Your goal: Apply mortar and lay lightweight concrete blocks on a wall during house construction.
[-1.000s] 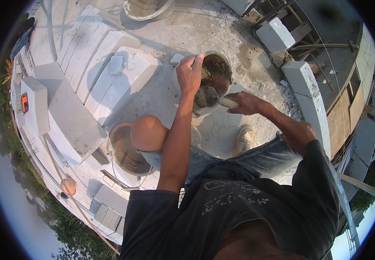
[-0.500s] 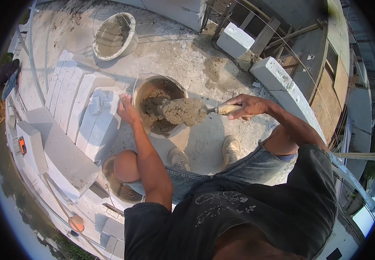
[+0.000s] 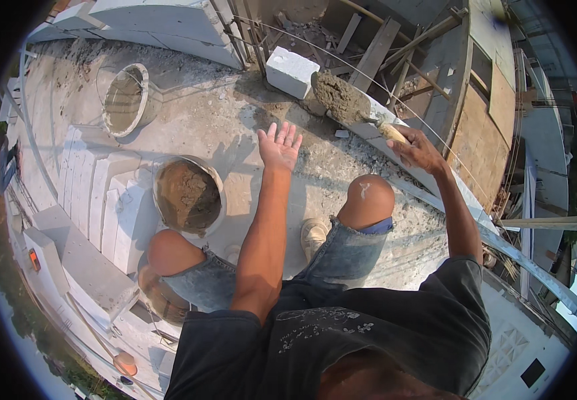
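Observation:
My right hand (image 3: 419,148) is closed around the pale wooden handle of a trowel (image 3: 390,131). A heap of wet grey-brown mortar (image 3: 339,97) covers the trowel's blade, which is held over the low white block wall (image 3: 400,141). My left hand (image 3: 280,147) is open and empty, palm up with the fingers spread, above the concrete floor. Left of it and nearer to me stands a bucket (image 3: 218,203) with mortar inside. A loose white block (image 3: 292,72) lies just beyond the trowel blade.
Another mortar bucket (image 3: 143,100) stands farther off at the left. Stacked white blocks (image 3: 92,180) fill the left side, near a partly hidden bucket (image 3: 162,300) by my knee. A thin string (image 3: 383,85) runs above the low wall. Beyond it are planks (image 3: 376,53) and rubble.
The mortar-loaded trowel has risen out of the bucket and moved right and away, over the low wall. My left hand has left the bucket's rim and opened. My view has shifted right.

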A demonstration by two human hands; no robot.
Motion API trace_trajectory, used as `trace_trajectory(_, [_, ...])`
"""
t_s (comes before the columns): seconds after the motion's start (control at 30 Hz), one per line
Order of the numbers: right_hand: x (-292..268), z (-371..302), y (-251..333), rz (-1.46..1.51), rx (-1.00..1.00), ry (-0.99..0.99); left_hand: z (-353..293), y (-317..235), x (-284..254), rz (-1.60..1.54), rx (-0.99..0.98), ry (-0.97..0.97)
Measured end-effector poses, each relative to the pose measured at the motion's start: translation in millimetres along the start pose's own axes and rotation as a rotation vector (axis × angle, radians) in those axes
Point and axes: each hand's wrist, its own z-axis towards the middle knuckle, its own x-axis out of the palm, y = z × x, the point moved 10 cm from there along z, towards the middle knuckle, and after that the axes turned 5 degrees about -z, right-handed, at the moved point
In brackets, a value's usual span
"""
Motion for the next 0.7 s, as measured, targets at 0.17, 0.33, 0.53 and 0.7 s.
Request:
trace_trajectory(0.17, [-46, 9, 2, -0.295, 0.016, -0.107, 22, 63, 42, 0.04, -0.039, 0.045])
trace_trajectory(0.33, [-51, 16, 33, -0.778, -0.196, -0.428, 61, 87, 76, 0.101, -0.048, -0.053])
trace_trajectory(0.53, [-11, 17, 31, -0.963, -0.102, -0.529, 95, 114, 70, 0.125, -0.128, 0.016])
trace_trajectory(0.7, [-11, -12, 33, -1.044, -0.059, -0.63, 76, 93, 54, 0.211, -0.185, 0.084])
